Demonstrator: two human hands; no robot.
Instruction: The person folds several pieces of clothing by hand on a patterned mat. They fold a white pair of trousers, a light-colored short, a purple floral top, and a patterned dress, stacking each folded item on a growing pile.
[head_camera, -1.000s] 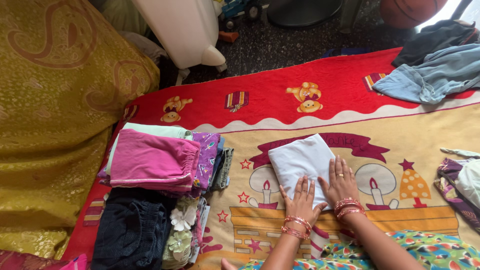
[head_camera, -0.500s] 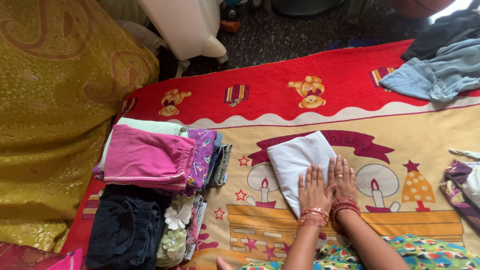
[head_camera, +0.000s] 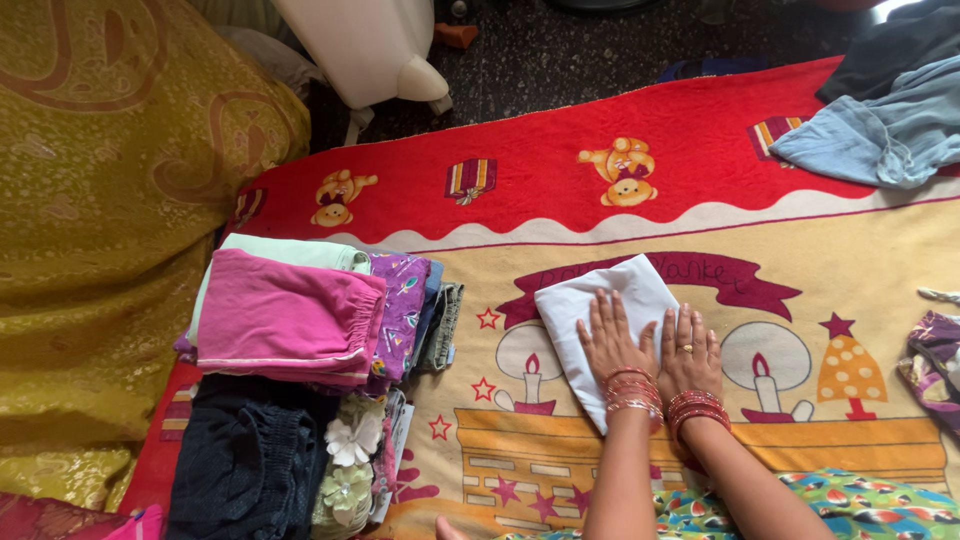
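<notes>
Folded white cloth (head_camera: 600, 310) on patterned red-and-cream blanket (head_camera: 800, 290); left hand (head_camera: 608, 338) and right hand (head_camera: 688, 350) flat on it, side by side. Folded pink garment (head_camera: 285, 315) tops stack at left; light blue garment (head_camera: 880, 130) far right

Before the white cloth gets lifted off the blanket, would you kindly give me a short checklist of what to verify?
1. Both palms flat on the folded white cloth: ok, left hand and right hand press on it.
2. Cloth folded into a neat rectangle: ok.
3. Underside folds even: cannot tell, hidden.
4. Stack topped by pink garment sits tidy: ok.
5. Blanket around the cloth free of loose items: ok.
</notes>
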